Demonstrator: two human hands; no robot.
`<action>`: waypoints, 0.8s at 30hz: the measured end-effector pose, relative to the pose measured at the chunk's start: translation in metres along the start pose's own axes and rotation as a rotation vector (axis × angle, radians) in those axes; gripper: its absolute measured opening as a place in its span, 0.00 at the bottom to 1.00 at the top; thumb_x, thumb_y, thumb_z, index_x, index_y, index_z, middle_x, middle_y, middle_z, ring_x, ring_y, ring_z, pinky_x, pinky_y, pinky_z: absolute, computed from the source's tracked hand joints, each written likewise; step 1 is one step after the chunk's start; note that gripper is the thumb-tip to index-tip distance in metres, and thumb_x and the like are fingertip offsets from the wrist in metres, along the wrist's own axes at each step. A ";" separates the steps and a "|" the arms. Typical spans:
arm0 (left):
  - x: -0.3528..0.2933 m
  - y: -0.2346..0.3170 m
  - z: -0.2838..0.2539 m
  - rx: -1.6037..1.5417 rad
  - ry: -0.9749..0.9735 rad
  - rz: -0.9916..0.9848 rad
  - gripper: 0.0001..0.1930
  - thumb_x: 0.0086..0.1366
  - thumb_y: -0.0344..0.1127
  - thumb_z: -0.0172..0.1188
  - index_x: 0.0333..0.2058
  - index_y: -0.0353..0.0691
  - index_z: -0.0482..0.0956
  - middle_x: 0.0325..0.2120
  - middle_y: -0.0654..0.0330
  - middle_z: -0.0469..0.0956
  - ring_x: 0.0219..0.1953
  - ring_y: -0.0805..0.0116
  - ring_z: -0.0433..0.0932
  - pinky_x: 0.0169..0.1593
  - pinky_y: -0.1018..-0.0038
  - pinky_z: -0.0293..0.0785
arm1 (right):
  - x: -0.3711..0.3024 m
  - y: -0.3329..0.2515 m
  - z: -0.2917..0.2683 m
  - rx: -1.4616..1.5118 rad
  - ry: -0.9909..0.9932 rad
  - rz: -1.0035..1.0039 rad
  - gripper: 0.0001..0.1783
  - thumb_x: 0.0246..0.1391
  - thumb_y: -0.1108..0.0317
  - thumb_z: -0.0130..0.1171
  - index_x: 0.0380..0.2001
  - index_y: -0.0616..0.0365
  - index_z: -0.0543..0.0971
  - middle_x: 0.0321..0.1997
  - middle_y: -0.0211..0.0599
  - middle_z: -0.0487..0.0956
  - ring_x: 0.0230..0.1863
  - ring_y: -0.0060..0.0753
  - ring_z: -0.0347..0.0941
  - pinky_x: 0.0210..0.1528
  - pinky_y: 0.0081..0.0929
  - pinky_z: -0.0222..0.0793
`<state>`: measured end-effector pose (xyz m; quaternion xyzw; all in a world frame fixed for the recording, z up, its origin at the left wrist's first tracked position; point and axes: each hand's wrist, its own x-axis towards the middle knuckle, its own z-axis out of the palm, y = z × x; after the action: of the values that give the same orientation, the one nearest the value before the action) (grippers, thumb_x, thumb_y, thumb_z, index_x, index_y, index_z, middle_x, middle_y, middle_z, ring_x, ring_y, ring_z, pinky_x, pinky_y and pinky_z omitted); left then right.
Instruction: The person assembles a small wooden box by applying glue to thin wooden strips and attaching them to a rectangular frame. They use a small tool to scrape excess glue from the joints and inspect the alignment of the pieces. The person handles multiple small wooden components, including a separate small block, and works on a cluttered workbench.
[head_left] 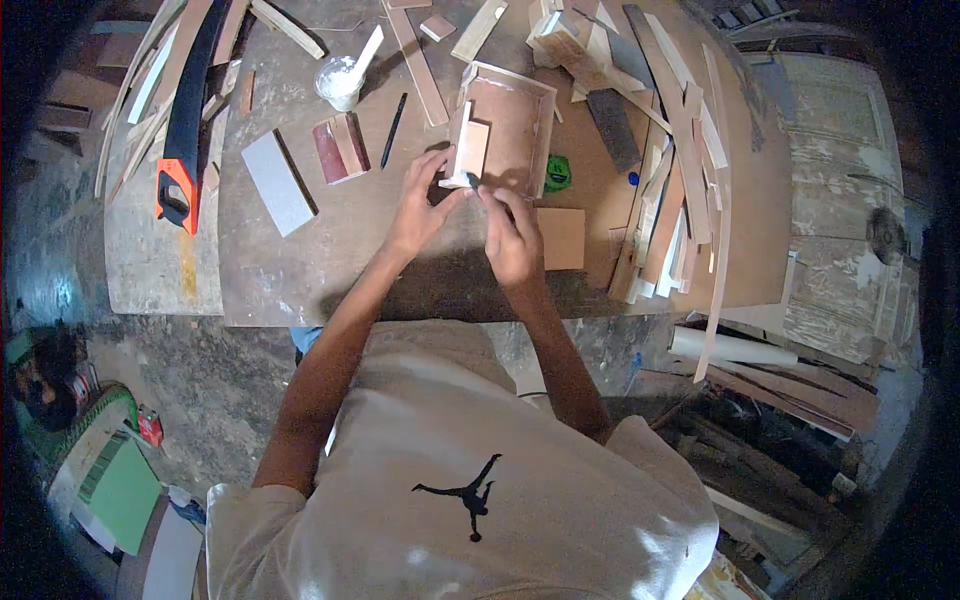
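In front of me on the table lies a shallow open wooden box with light walls and a reddish-brown bottom. A small pale wooden block rests along the inside of its left wall. My left hand grips the box's near left corner, thumb at the near edge and fingers along the left side. My right hand is closed in a pinch over the near edge. From its fingertips a small dark tip points at the block's near end; the rest of that thing is hidden.
A white tub of paste with a stick stands beyond my left hand, near a black pen, a reddish block and a grey board. A handsaw lies left. Wood strips pile up right, past a green tape measure.
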<state>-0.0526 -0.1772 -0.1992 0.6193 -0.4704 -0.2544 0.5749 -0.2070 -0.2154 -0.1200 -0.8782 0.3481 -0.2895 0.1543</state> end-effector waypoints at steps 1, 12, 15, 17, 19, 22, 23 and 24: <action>0.000 -0.001 0.000 -0.022 -0.016 -0.018 0.34 0.55 0.32 0.71 0.60 0.40 0.69 0.56 0.51 0.68 0.56 0.58 0.72 0.59 0.65 0.71 | -0.007 0.000 -0.002 0.032 0.022 -0.001 0.16 0.54 0.81 0.57 0.47 0.62 0.80 0.43 0.46 0.78 0.47 0.46 0.77 0.50 0.34 0.72; 0.008 0.010 -0.005 -0.191 -0.082 -0.181 0.38 0.57 0.36 0.72 0.63 0.37 0.62 0.57 0.47 0.64 0.55 0.56 0.71 0.57 0.63 0.73 | -0.017 0.023 -0.004 0.758 0.521 0.607 0.17 0.68 0.64 0.51 0.56 0.58 0.74 0.46 0.38 0.80 0.42 0.23 0.76 0.42 0.20 0.71; -0.001 0.017 0.005 -0.351 -0.035 -0.348 0.43 0.56 0.38 0.74 0.64 0.32 0.57 0.53 0.46 0.66 0.53 0.57 0.73 0.56 0.65 0.74 | -0.057 0.081 0.018 0.593 0.522 0.686 0.20 0.65 0.67 0.52 0.59 0.61 0.70 0.49 0.42 0.78 0.44 0.28 0.76 0.50 0.24 0.70; -0.012 0.002 0.013 -0.296 -0.006 -0.490 0.44 0.54 0.39 0.75 0.62 0.29 0.57 0.50 0.48 0.68 0.52 0.59 0.74 0.54 0.68 0.74 | -0.068 0.083 0.026 0.474 0.486 0.733 0.20 0.64 0.69 0.55 0.58 0.61 0.70 0.49 0.43 0.78 0.45 0.30 0.76 0.52 0.27 0.69; -0.025 0.000 0.020 -0.277 0.069 -0.644 0.43 0.51 0.41 0.78 0.57 0.26 0.61 0.45 0.52 0.71 0.50 0.63 0.74 0.51 0.70 0.74 | -0.072 0.071 0.049 0.469 0.522 0.738 0.19 0.63 0.69 0.57 0.55 0.62 0.73 0.50 0.43 0.78 0.47 0.32 0.76 0.52 0.30 0.70; -0.027 0.015 0.035 -0.432 0.106 -0.785 0.40 0.50 0.42 0.78 0.53 0.26 0.64 0.43 0.55 0.72 0.48 0.67 0.73 0.51 0.70 0.73 | -0.076 0.083 0.062 0.533 0.522 0.865 0.17 0.61 0.71 0.59 0.53 0.63 0.74 0.51 0.42 0.77 0.48 0.33 0.76 0.52 0.29 0.70; -0.027 0.025 0.041 -0.475 0.148 -0.825 0.39 0.49 0.44 0.79 0.51 0.28 0.66 0.41 0.57 0.73 0.47 0.68 0.73 0.53 0.71 0.71 | -0.077 0.082 0.068 0.559 0.589 0.848 0.18 0.61 0.73 0.59 0.53 0.62 0.74 0.51 0.40 0.77 0.48 0.31 0.76 0.51 0.26 0.71; -0.024 0.024 0.047 -0.511 0.136 -0.863 0.39 0.49 0.44 0.79 0.50 0.29 0.66 0.42 0.57 0.73 0.46 0.69 0.73 0.53 0.72 0.70 | -0.078 0.084 0.069 0.582 0.595 0.847 0.18 0.61 0.73 0.59 0.53 0.62 0.74 0.51 0.40 0.77 0.47 0.30 0.76 0.51 0.26 0.71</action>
<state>-0.1099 -0.1759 -0.1913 0.6120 -0.0559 -0.5349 0.5798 -0.2545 -0.2154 -0.2453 -0.4655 0.6030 -0.5198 0.3866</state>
